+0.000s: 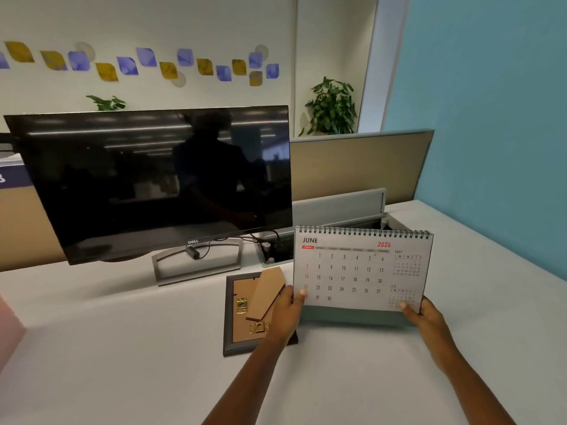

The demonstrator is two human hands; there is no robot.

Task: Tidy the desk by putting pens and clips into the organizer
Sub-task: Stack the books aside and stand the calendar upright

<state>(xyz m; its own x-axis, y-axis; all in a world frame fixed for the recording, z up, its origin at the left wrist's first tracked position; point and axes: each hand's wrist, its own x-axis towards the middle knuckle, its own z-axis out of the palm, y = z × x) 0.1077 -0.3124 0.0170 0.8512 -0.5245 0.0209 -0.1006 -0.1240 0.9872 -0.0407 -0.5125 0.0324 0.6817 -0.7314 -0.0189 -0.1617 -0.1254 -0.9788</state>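
Observation:
A spiral-bound desk calendar [359,271] showing June 2026 stands upright at the right of the white desk [122,348]. My left hand [288,308] grips its lower left corner, thumb on the front. My right hand [423,314] grips its lower right corner the same way. No pens, clips or organizer are in view.
A picture frame [242,320] lies face down just left of the calendar, its cardboard stand raised. A dark Dell monitor [159,179] on a grey stand fills the back left. An open cable tray [276,246] and a partition [359,164] sit behind the calendar. A pink object [9,329] is at the left edge.

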